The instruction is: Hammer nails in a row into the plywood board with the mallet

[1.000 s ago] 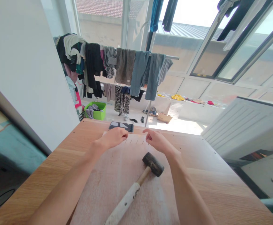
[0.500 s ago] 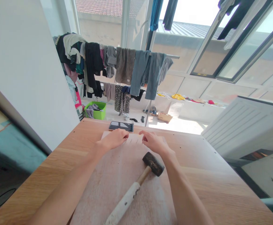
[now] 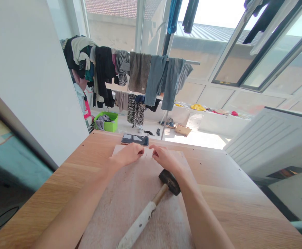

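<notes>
A pale, whitewashed wooden board [image 3: 130,193] lies on the wooden table. Over its far end, my left hand [image 3: 130,153] is curled closed, its fingertips turned down and inward; anything in them is hidden. Facing it across a narrow gap, my right hand [image 3: 165,158] has its fingers bent together near the board, and whatever they hold is too small to make out. Between the hands, thin dark lines [image 3: 146,155], like nails or marks, show on the board. A hammer [image 3: 169,182] with a dark head and white-wrapped handle rests on the board beside my right forearm.
Just beyond the board, a phone [image 3: 134,139] lies at the table's [image 3: 226,193] far edge. Past the table stand a rack of hanging clothes [image 3: 140,74] and a green basket [image 3: 112,124]. White panels [image 3: 272,138] flank the right side.
My right hand has shifted left, toward my left hand, narrowing the gap and covering some of the thin lines. My left hand and the hammer stay nearly in place.
</notes>
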